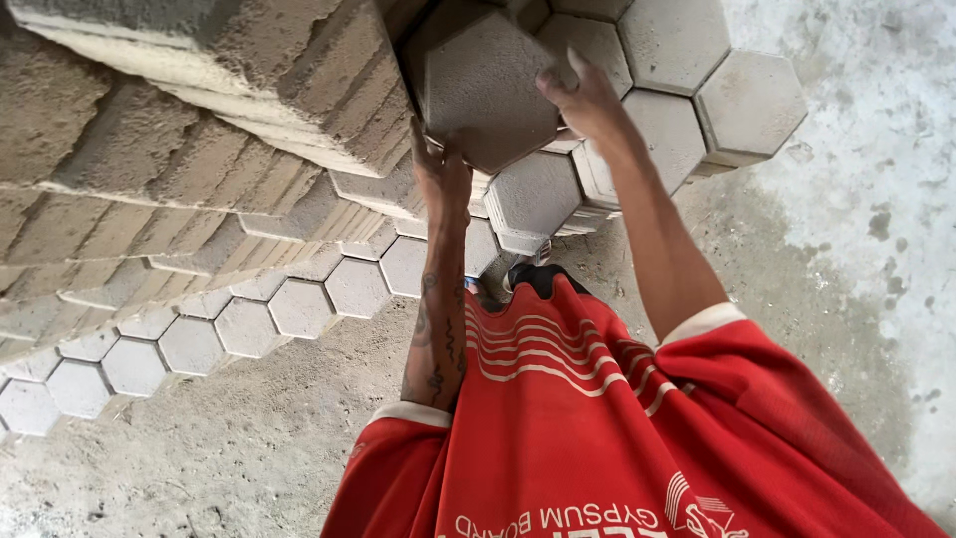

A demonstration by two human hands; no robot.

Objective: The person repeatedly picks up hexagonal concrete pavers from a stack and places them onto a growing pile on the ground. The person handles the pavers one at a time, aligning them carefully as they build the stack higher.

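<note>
Concrete floor (pixel 199 438), stacked hexagonal pavers (pixel 199 209) all round.
Left hand (pixel 443 179) and right hand (pixel 588 100) both grasp one hexagonal paver block (pixel 488 90), held up against the stack's top edge.

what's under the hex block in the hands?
Both hands, left and right, grip the hexagonal block. Beneath it lie stacked hexagonal blocks; only their edges show. The part directly under it is covered.
</note>
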